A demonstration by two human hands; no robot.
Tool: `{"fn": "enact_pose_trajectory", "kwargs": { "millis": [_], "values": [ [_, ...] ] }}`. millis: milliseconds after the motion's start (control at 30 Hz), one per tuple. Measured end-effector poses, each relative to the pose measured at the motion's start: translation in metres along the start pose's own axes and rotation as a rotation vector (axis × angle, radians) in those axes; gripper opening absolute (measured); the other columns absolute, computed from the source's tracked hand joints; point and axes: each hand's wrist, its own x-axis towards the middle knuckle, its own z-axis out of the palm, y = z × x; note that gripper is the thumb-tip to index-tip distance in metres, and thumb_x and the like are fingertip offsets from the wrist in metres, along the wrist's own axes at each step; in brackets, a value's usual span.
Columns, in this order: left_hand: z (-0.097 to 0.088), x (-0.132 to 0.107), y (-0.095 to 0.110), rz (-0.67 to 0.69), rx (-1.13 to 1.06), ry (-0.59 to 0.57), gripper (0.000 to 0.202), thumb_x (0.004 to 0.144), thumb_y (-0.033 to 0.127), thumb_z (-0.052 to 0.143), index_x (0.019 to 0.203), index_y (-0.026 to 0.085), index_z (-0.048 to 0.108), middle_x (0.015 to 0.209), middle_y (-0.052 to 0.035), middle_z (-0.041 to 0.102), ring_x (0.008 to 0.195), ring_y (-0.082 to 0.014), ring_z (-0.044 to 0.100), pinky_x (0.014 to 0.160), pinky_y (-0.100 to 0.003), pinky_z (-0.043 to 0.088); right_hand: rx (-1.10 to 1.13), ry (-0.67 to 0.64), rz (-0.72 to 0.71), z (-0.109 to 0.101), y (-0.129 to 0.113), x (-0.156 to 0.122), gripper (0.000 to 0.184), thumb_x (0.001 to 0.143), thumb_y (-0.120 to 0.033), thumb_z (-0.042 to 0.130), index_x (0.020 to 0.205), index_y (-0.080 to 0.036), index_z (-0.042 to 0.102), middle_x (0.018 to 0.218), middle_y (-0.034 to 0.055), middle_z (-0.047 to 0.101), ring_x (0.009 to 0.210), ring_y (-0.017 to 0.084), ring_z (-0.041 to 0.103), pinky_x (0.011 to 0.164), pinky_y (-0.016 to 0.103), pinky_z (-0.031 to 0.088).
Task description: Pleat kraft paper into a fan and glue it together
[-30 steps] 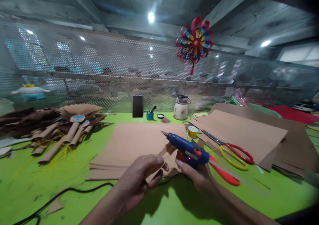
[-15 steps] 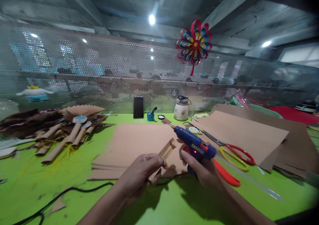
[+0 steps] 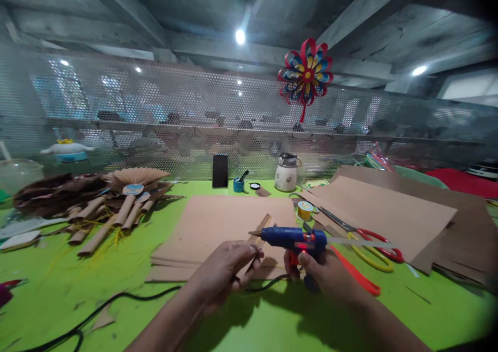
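- Head view, only one: left hand [image 3: 229, 262] pinches a folded brown paper strip [image 3: 265, 221] between thumb and fingers; strip slants up and away, above the front part of the paper stack [image 3: 223, 217].
- Right hand [image 3: 322, 269] wraps the grip of a blue glue gun [image 3: 290, 236], thumb on the near side, fingers around by the orange-red trigger.
- Glue gun roughly level, nozzle pointing left at the strip; can't tell if tip touches it or just overlaps in view. Small red light lit on the body.
- Clear glue stick [image 3: 360, 242] pokes out the back end, over the scissors handles.
- Hands well apart, gun and strip between them.
- Black cord [image 3: 128, 294] runs along the green table [image 3: 252, 328], passing behind the left arm; small brown scrap [image 3: 104, 318] beside it.
- Right of stack: yellow spool [image 3: 304, 212], scissors [image 3: 335, 218] with one red and one yellow handle, red-orange handle [image 3: 360, 276] partly behind right hand, more brown sheets [image 3: 400, 201].
- Left: pleated paper fan [image 3: 136, 174] on a pile of rolled tubes [image 3: 95, 238] and yellow strands.
- Behind stack: dark phone-like slab [image 3: 220, 171] upright, blue jar [image 3: 238, 185], round lid [image 3: 255, 186], pale flask [image 3: 286, 176].
- Back: perforated panel [image 3: 175, 103], multicolour paper flower [image 3: 307, 75] hanging high.
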Motion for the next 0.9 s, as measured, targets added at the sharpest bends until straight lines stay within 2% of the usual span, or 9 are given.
{"fn": "enact_pose_trajectory", "kwargs": {
  "millis": [133, 300, 533, 733, 900],
  "values": [
    [0.004, -0.003, 0.003, -0.001, 0.013, 0.015, 0.024, 0.075, 0.039, 0.062, 0.075, 0.016, 0.064, 0.072, -0.0004, 0.058, 0.062, -0.009, 0.049, 0.053, -0.018, 0.032, 0.053, -0.026, 0.075, 0.005, 0.0, 0.002, 0.047, 0.083, -0.059, 0.048, 0.071, -0.014, 0.056, 0.067, 0.0043, 0.057, 0.06, 0.013, 0.052, 0.059, 0.027, 0.041],
    [0.007, -0.003, 0.003, -0.012, -0.013, 0.09, 0.024, 0.073, 0.041, 0.064, 0.074, 0.017, 0.063, 0.073, 0.0002, 0.06, 0.056, -0.0077, 0.047, 0.051, -0.019, 0.031, 0.18, 0.057, 0.18, 0.009, -0.001, 0.002, 0.045, 0.081, -0.059, 0.051, 0.074, -0.015, 0.054, 0.067, 0.0031, 0.057, 0.056, 0.012, 0.05, 0.056, 0.026, 0.042],
    [0.007, 0.001, 0.002, 0.027, 0.062, 0.106, 0.032, 0.073, 0.047, 0.061, 0.072, 0.015, 0.061, 0.063, 0.0015, 0.056, 0.045, -0.006, 0.034, 0.043, -0.019, 0.019, 0.224, 0.133, 0.203, 0.009, 0.004, 0.002, 0.046, 0.081, -0.059, 0.052, 0.072, -0.014, 0.054, 0.058, 0.0014, 0.057, 0.046, 0.008, 0.047, 0.046, 0.021, 0.035],
    [0.005, 0.004, -0.001, 0.039, 0.093, 0.078, 0.035, 0.072, 0.05, 0.061, 0.071, 0.015, 0.061, 0.06, 0.0021, 0.053, 0.047, -0.0074, 0.035, 0.044, -0.021, 0.018, 0.335, 0.13, 0.25, 0.009, 0.008, 0.003, 0.045, 0.082, -0.059, 0.05, 0.074, -0.014, 0.053, 0.058, 0.0013, 0.058, 0.043, 0.007, 0.044, 0.044, 0.019, 0.032],
    [0.002, 0.007, -0.003, 0.064, 0.069, 0.078, 0.03, 0.069, 0.045, 0.065, 0.066, 0.016, 0.057, 0.056, 0.0048, 0.046, 0.048, -0.0081, 0.032, 0.049, -0.022, 0.022, 0.343, 0.144, 0.278, 0.009, 0.002, 0.004, 0.047, 0.082, -0.06, 0.049, 0.072, -0.014, 0.053, 0.054, 0.0003, 0.056, 0.042, 0.006, 0.043, 0.044, 0.018, 0.031]
  ]
}}
